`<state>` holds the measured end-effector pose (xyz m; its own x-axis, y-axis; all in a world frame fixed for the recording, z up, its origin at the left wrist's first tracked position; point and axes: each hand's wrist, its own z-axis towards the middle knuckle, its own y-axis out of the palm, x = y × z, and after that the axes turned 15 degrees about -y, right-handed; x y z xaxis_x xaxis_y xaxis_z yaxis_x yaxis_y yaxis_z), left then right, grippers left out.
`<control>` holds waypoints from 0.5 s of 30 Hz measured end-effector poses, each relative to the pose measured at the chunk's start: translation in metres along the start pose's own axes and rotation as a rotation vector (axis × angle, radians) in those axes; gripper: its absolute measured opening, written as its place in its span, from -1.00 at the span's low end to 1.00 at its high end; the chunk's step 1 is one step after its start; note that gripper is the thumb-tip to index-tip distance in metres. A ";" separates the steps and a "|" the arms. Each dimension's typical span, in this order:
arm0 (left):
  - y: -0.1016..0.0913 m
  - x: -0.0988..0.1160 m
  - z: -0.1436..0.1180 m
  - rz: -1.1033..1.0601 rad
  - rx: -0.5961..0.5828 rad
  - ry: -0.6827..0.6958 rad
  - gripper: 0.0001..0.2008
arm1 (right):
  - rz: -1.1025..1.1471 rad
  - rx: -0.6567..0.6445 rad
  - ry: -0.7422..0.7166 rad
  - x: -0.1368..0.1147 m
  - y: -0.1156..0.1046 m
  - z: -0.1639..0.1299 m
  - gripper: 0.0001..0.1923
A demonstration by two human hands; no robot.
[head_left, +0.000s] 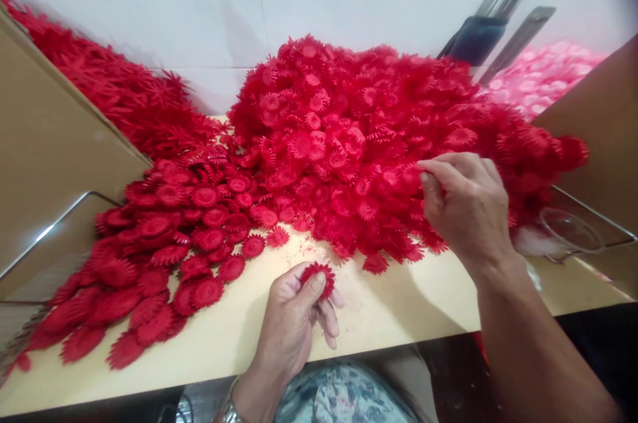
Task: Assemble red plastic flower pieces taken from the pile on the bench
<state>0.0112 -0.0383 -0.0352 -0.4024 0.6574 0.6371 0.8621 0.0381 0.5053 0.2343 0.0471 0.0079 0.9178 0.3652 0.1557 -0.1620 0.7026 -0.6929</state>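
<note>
My left hand (294,320) holds a small red toothed plastic flower piece (319,275) between thumb and fingers, just above the light wooden table (399,306). My right hand (466,203) reaches into the right side of a big heap of the same red flower pieces (359,137), its fingers pinched among them; whether it grips one I cannot tell. A flatter spread of larger red flower discs (164,243) lies to the left of my left hand.
A cardboard wall (50,137) stands at the left with spiky red pieces (124,97) behind it. Pink pieces (543,77) lie at the back right beside metal tools (498,24). A clear bowl (568,233) sits at the right, next to another cardboard wall (598,130).
</note>
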 end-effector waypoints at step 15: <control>-0.003 -0.010 -0.003 0.081 0.127 -0.082 -0.53 | 1.351 -0.357 0.340 -0.102 -0.014 -0.030 -0.81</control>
<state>0.0117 -0.0468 -0.0413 -0.3076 0.7215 0.6203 0.9250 0.0737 0.3728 0.1542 -0.0179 -0.0195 0.1860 0.4194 -0.8886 -0.9112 -0.2647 -0.3157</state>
